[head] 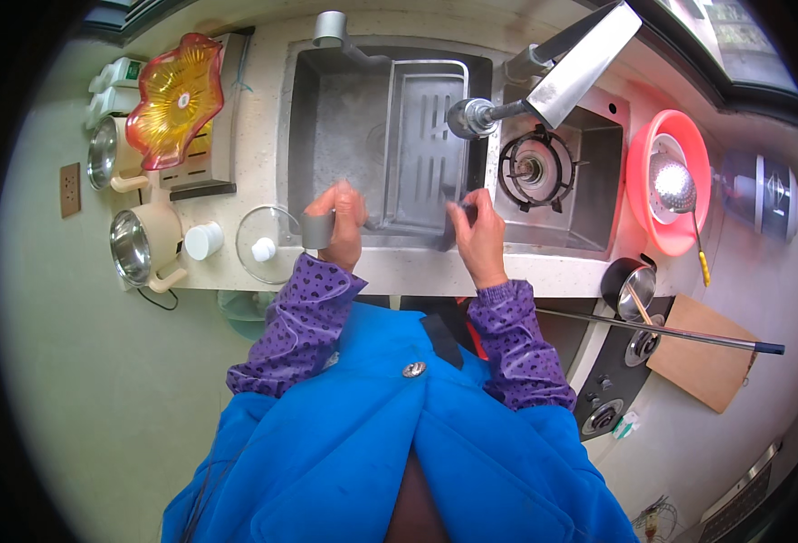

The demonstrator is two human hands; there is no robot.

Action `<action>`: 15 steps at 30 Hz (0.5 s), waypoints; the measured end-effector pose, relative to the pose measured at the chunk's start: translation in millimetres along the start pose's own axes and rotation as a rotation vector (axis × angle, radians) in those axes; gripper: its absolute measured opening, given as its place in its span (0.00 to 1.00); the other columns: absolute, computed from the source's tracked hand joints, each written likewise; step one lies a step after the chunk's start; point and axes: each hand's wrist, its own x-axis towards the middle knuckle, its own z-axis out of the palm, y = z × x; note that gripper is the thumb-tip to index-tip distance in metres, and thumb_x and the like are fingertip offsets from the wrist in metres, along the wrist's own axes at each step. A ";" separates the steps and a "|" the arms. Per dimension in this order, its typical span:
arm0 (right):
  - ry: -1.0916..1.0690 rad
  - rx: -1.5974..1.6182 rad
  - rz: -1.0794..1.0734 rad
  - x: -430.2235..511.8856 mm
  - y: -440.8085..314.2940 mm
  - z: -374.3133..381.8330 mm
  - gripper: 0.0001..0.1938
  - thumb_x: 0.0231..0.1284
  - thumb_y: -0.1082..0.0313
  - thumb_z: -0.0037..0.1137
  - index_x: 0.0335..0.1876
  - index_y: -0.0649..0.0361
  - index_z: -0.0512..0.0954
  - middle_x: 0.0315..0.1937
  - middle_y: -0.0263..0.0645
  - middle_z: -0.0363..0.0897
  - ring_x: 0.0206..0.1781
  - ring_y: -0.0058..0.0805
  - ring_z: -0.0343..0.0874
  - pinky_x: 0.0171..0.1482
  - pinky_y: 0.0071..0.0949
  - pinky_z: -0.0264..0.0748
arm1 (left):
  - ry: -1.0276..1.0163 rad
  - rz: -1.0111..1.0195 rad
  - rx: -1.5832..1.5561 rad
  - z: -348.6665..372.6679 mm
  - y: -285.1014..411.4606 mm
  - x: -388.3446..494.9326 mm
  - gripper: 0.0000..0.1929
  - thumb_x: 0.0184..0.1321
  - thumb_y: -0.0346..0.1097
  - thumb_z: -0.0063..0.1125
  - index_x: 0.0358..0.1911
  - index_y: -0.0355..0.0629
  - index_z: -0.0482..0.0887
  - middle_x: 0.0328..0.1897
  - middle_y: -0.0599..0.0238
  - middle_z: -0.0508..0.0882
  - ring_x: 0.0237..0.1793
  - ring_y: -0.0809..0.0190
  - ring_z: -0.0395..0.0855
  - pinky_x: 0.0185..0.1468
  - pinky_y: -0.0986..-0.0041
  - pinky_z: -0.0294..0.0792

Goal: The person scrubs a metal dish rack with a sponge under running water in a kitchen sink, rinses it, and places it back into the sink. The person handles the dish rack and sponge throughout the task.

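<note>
A metal drain tray (431, 146) with slots sits in the left basin of the stainless steel sink (344, 102). Grey curled end pieces project from its left side, one at the far rim (331, 28) and one at the near rim (316, 231). My left hand (342, 220) grips the near end piece, its fingers blurred. Over the tray's near right corner, my right hand (479, 237) pinches a dark, thin item (450, 227), too blurred to name. The faucet (585, 64) with its spray head (470, 119) hangs above the basin divider. A gas burner with pan support (538, 170) is in the right basin.
Left: a red-and-yellow glass fruit bowl (180, 102), cream pots (142, 246), a white jar (204, 240) and a glass lid (263, 231). Right: a pink basin (701, 146) with a skimmer (672, 183), a small pan (636, 288), a metal pole (670, 328) and a cutting board (701, 353) by the stove.
</note>
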 end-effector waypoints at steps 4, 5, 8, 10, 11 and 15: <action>0.085 -0.196 -0.116 35.7 3.6 8.5 0.11 0.68 0.62 0.62 0.39 0.59 0.71 0.24 0.49 0.77 0.28 0.52 0.79 0.31 0.42 0.73 | -0.018 0.040 0.063 9.7 -0.2 3.4 0.24 0.81 0.38 0.41 0.19 0.43 0.60 0.14 0.73 0.58 0.17 0.71 0.52 0.23 0.73 0.50; 0.080 -0.230 -0.139 45.9 8.7 10.5 0.12 0.68 0.62 0.62 0.39 0.59 0.71 0.22 0.49 0.76 0.27 0.53 0.79 0.31 0.42 0.73 | -0.019 0.045 0.074 10.9 0.7 4.7 0.23 0.80 0.38 0.42 0.20 0.43 0.62 0.15 0.74 0.61 0.18 0.72 0.55 0.23 0.74 0.51; 0.121 -0.092 -0.137 62.0 30.4 16.5 0.12 0.72 0.61 0.57 0.37 0.59 0.70 0.22 0.48 0.74 0.25 0.49 0.75 0.29 0.38 0.71 | -0.019 0.049 0.101 9.9 4.5 12.2 0.22 0.78 0.38 0.44 0.21 0.41 0.65 0.18 0.74 0.65 0.20 0.74 0.60 0.24 0.75 0.54; 0.133 0.127 -0.034 58.8 46.5 19.6 0.13 0.75 0.62 0.55 0.34 0.60 0.70 0.22 0.39 0.71 0.25 0.31 0.68 0.32 0.29 0.68 | -0.027 0.023 0.101 7.4 7.0 18.1 0.22 0.78 0.38 0.44 0.21 0.41 0.65 0.17 0.74 0.65 0.20 0.74 0.60 0.24 0.75 0.55; 0.139 0.208 0.046 54.6 53.6 19.6 0.14 0.76 0.62 0.54 0.34 0.60 0.70 0.23 0.35 0.70 0.27 0.27 0.66 0.33 0.27 0.67 | -0.029 0.034 0.121 6.6 7.9 21.5 0.22 0.78 0.38 0.44 0.21 0.41 0.66 0.17 0.74 0.66 0.20 0.74 0.61 0.24 0.75 0.55; 0.123 0.651 0.196 27.0 68.2 3.8 0.13 0.77 0.61 0.53 0.34 0.56 0.70 0.29 0.22 0.68 0.32 0.13 0.63 0.37 0.17 0.64 | -0.009 0.016 0.153 7.9 13.0 28.7 0.24 0.80 0.39 0.43 0.19 0.43 0.63 0.16 0.74 0.62 0.19 0.72 0.57 0.24 0.74 0.53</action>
